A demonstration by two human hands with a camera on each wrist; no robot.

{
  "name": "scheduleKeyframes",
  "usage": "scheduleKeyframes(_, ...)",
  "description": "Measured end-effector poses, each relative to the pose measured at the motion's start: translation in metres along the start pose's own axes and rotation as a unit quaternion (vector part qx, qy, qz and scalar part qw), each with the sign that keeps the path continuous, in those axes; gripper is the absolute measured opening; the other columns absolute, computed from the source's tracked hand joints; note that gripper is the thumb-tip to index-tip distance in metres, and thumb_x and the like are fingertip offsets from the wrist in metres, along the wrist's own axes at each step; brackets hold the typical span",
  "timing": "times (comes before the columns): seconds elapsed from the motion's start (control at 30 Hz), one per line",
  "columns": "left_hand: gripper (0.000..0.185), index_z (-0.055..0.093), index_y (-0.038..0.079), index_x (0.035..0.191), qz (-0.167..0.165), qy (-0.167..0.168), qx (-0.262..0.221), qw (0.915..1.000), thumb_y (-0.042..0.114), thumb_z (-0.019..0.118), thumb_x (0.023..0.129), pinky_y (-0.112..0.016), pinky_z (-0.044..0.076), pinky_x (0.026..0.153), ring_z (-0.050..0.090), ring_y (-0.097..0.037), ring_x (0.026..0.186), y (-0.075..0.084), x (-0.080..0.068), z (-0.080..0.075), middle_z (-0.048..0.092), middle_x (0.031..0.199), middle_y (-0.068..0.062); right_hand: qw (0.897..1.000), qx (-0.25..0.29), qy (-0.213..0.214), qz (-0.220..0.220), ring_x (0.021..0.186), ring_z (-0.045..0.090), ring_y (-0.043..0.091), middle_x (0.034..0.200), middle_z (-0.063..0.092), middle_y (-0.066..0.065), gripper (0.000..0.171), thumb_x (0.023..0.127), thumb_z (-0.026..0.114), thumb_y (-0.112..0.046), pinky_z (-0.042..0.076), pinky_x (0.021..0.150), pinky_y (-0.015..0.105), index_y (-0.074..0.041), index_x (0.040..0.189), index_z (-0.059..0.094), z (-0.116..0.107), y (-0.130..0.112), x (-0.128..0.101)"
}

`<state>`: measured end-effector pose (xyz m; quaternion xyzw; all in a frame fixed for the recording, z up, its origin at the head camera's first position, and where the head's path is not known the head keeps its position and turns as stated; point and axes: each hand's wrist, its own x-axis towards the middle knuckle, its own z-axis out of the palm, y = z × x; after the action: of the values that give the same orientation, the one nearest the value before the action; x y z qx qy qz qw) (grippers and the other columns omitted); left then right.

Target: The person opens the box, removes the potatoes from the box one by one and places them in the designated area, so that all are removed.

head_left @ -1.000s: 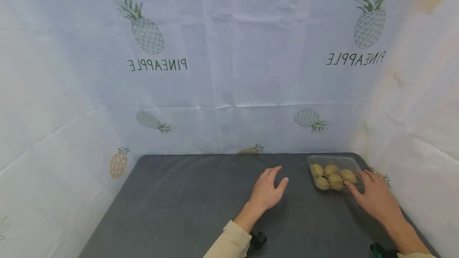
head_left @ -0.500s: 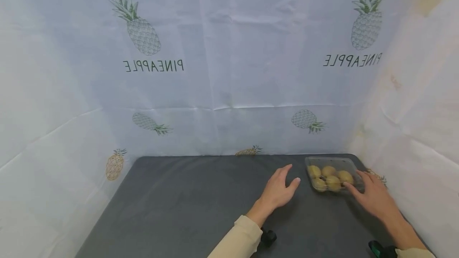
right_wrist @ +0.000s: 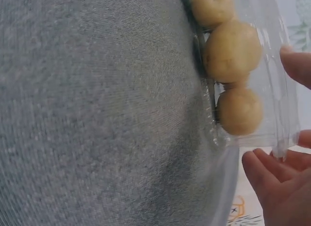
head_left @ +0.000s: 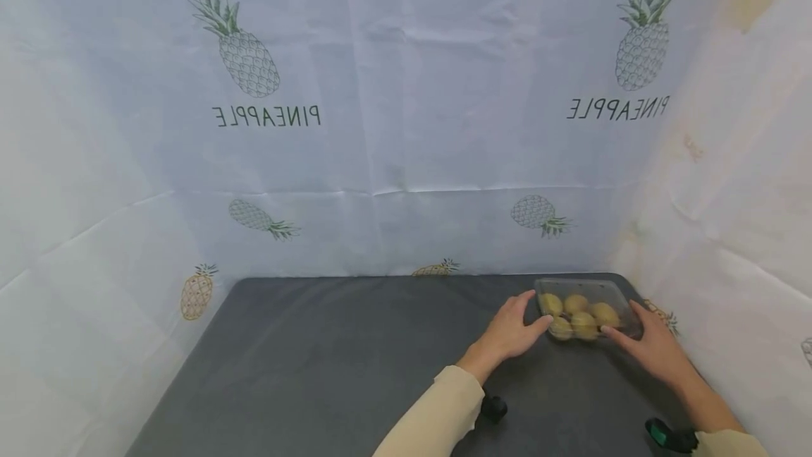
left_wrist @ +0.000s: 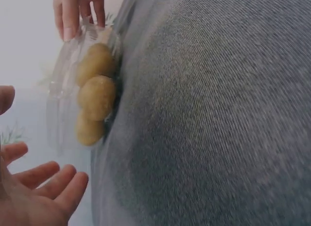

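Observation:
A clear plastic clamshell box [head_left: 586, 286] lies at the table's back right corner, with several round, yellow-brown pieces of produce [right_wrist: 232, 51] inside that look like small potatoes. My right hand [head_left: 660, 348] holds the box's right end, thumb at the front of the lid and fingers around the far corner. At the opposite end, my left hand [head_left: 510, 330] has its fingers spread and thumb apart, the fingertips right at the box's left side in the head view. The left wrist view shows the left palm [left_wrist: 36, 201] facing the box with nothing in it.
A dark grey cloth covers the table [head_left: 330, 365]. White sheets printed with pineapples [head_left: 250, 62] hang behind and at both sides; the right sheet [head_left: 748, 281] runs close beside the box and right hand. Black wrist straps [head_left: 493, 407] show below the hands.
My left hand has moved right and slightly forward, from mid-table to the box's left side. The right hand stays at the box's right end, and the box has not visibly moved.

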<state>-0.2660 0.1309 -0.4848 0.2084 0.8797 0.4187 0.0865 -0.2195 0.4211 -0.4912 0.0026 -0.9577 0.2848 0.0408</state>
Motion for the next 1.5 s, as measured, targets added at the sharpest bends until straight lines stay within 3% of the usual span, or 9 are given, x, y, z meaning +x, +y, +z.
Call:
scheduleKeyframes(0.1,0.065,0.037,0.035,0.156,-0.015,-0.018,-0.009,0.9997,0.063,0.052,0.099,-0.048,0.044,0.107,0.042,-0.020,0.143,0.000,0.006,0.006,0.037,0.159,0.004,0.999,0.029,-0.011,0.012,0.113,0.052,0.062,0.142,0.026,0.053,0.099,0.102,0.060,-0.046,0.054,0.077,0.058,0.024,0.150,0.008,0.001,0.002,0.000)
scheduleKeyframes(0.23,0.064,0.041,0.034,0.155,-0.024,-0.011,-0.016,0.9995,0.062,0.054,0.099,-0.048,0.045,0.105,0.044,-0.020,0.141,0.001,0.012,0.018,0.040,0.157,0.005,0.997,0.062,-0.026,0.034,0.116,0.051,0.060,0.144,0.024,0.051,0.102,0.102,0.060,-0.047,0.056,0.074,0.051,0.020,0.153,0.003,0.004,0.004,-0.001)
scheduleKeyframes(0.4,0.062,0.044,0.033,0.152,-0.038,0.015,-0.042,0.9983,0.058,0.060,0.098,-0.046,0.048,0.101,0.048,-0.019,0.137,0.003,0.016,0.029,0.045,0.153,0.006,0.993,0.099,-0.042,0.048,0.124,0.043,0.062,0.148,0.019,0.050,0.103,0.102,0.059,-0.048,0.055,0.082,0.055,0.015,0.155,-0.002,0.006,0.005,-0.002)
scheduleKeyframes(0.53,0.065,0.044,0.029,0.152,-0.048,0.032,-0.090,0.9943,0.054,0.065,0.096,-0.042,0.050,0.098,0.053,-0.016,0.129,0.006,0.015,0.035,0.049,0.147,0.004,0.991,0.115,-0.040,0.048,0.126,0.042,0.062,0.147,0.026,0.048,0.102,0.102,0.059,-0.047,0.052,0.086,0.058,0.015,0.156,-0.002,0.008,0.005,-0.003)
scheduleKeyframes(0.7,0.070,0.043,0.023,0.153,-0.039,0.060,-0.154,0.9856,0.049,0.070,0.094,-0.037,0.051,0.093,0.055,-0.011,0.120,0.002,0.015,0.048,0.051,0.141,0.002,0.991,0.123,-0.029,0.045,0.126,0.044,0.060,0.141,0.041,0.044,0.100,0.102,0.060,-0.045,0.052,0.087,0.058,0.016,0.156,0.002,0.011,0.006,-0.006)
scheduleKeyframes(0.83,0.066,0.047,0.022,0.150,-0.023,0.092,-0.173,0.9803,0.044,0.072,0.094,-0.032,0.052,0.085,0.056,-0.007,0.105,0.000,0.017,0.055,0.055,0.131,0.004,0.991,0.129,-0.019,0.032,0.126,0.045,0.059,0.141,0.041,0.044,0.097,0.102,0.061,-0.043,0.052,0.088,0.059,0.015,0.156,0.005,0.013,0.006,-0.006)
scheduleKeyframes(1.03,0.063,0.050,0.019,0.148,-0.006,0.110,-0.176,0.9783,0.045,0.071,0.095,-0.031,0.051,0.085,0.054,-0.005,0.104,0.001,0.018,0.058,0.056,0.124,0.006,0.991,0.129,-0.013,0.034,0.127,0.044,0.060,0.142,0.039,0.044,0.097,0.103,0.061,-0.043,0.051,0.090,0.060,0.015,0.156,0.005,0.011,0.005,-0.007)
scheduleKeyframes(1.27,0.063,0.051,0.018,0.148,-0.009,0.109,-0.172,0.9791,0.042,0.074,0.094,-0.032,0.052,0.086,0.055,-0.008,0.109,0.001,0.016,0.053,0.058,0.124,0.005,0.991,0.125,-0.016,0.052,0.127,0.044,0.059,0.144,0.037,0.045,0.099,0.101,0.062,-0.046,0.051,0.090,0.060,0.015,0.156,0.006,0.011,0.000,-0.006)
scheduleKeyframes(1.5,0.067,0.050,0.018,0.148,-0.006,0.102,-0.182,0.9779,0.037,0.079,0.090,-0.028,0.051,0.080,0.053,-0.003,0.095,-0.002,0.015,0.051,0.056,0.119,0.008,0.991,0.126,-0.014,0.043,0.126,0.046,0.059,0.144,0.038,0.044,0.096,0.102,0.061,-0.045,0.052,0.089,0.059,0.014,0.157,0.009,0.012,-0.002,-0.008)
